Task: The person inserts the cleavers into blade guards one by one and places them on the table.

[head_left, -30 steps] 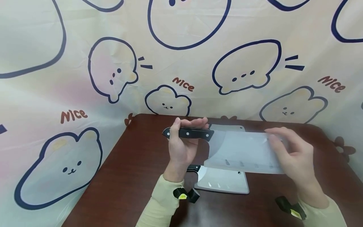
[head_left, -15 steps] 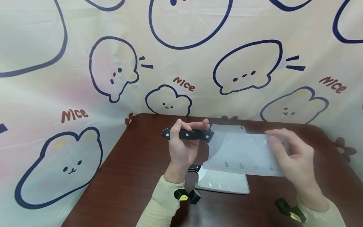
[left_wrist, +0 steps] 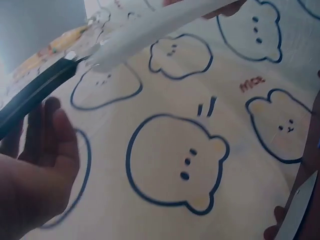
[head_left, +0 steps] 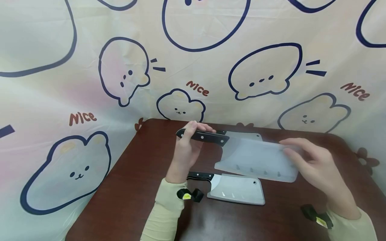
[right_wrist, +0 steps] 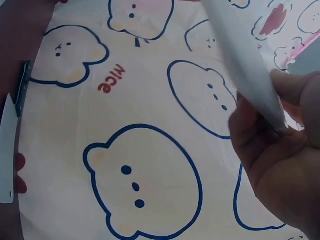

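Observation:
In the head view a cleaver with a black riveted handle (head_left: 208,137) is held above the table, its blade inside a translucent white sleeve (head_left: 256,159). My left hand (head_left: 184,155) grips the handle, thumb laid across it. At the opposite end my right hand (head_left: 316,167) pinches the sleeve between thumb and fingers. The left wrist view has the handle (left_wrist: 42,90) above the palm and the white sleeve (left_wrist: 145,37) reaching away. The right wrist view catches the sleeve's edge (right_wrist: 245,65) between thumb and fingers.
Below the held cleaver, a second cleaver (head_left: 236,190) lies flat on the dark brown table (head_left: 138,201), handle to the left. A third cleaver (head_left: 245,135) lies farther back, partly hidden. A patterned cloth (head_left: 211,67) hangs behind and beside the table.
My left hand has shifted a little left and up, and the held cleaver tilts slightly, handle end higher. More of the lower cleaver's handle shows. Both hands keep their hold.

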